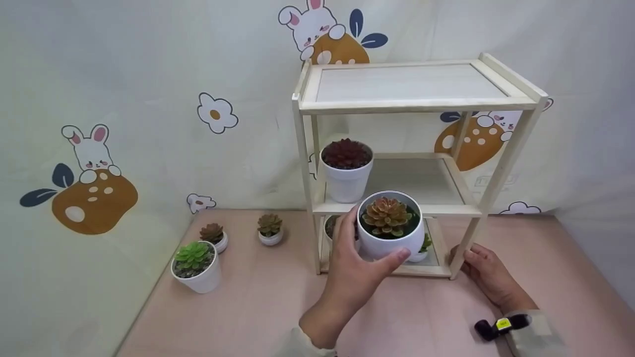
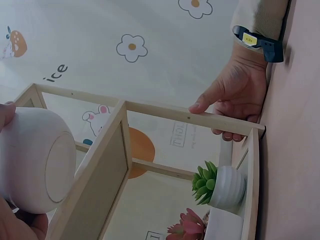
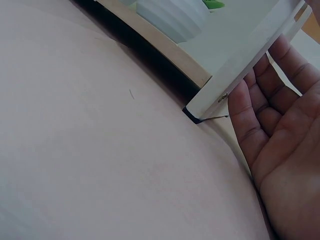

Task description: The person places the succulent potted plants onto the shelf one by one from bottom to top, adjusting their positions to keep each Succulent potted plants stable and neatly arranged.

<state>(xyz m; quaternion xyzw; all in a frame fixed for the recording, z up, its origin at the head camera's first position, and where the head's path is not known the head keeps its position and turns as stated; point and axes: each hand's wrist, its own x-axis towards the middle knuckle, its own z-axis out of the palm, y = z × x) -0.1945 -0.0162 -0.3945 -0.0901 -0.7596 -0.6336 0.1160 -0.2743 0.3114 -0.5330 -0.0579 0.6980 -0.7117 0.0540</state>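
My left hand [image 1: 354, 270] grips a rounded white pot with an orange-green succulent [image 1: 388, 218], held up in front of the shelf's middle board. In the left wrist view the white pot [image 2: 37, 160] shows its underside. At the lower right, my right hand [image 1: 488, 272] holds the front leg of the wooden shelf [image 1: 397, 210], thumb on one side and curled fingers on the other. On the middle board, at left, stands a white pot with a dark red succulent [image 1: 346, 171]. Behind the held pot, the bottom board carries small potted succulents, partly hidden.
Left of the shelf on the pink table [image 1: 258, 307] stand a green succulent in a white pot [image 1: 197, 267], a small brownish succulent [image 1: 213, 235] and another small one [image 1: 270, 229]. A patterned cloth [image 1: 158, 59] hangs behind. The shelf's top board [image 1: 412, 84] is above the hands.
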